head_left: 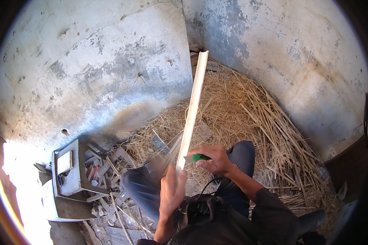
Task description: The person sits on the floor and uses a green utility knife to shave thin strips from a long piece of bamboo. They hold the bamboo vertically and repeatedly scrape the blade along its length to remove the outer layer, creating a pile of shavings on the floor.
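Note:
A long, pale split bamboo piece [195, 92] stretches up and slightly right from my lap, its far end raised toward the wall corner. My left hand [172, 190] is closed around its near end. In my right hand [216, 159] is a green-handled knife [200, 157], gripped with the fingers wrapped over the handle. Its short blade points left and meets the bamboo's right edge, just above my left hand. A thin curled shaving [199, 116] loops beside the bamboo's middle.
Straw-like shavings [229, 102] cover the floor ahead, with a heap of long thin sticks [282, 143] along the right wall. A wooden box frame [69, 179] and scrap wood lie at left. Stained walls [143, 49] meet in a corner ahead.

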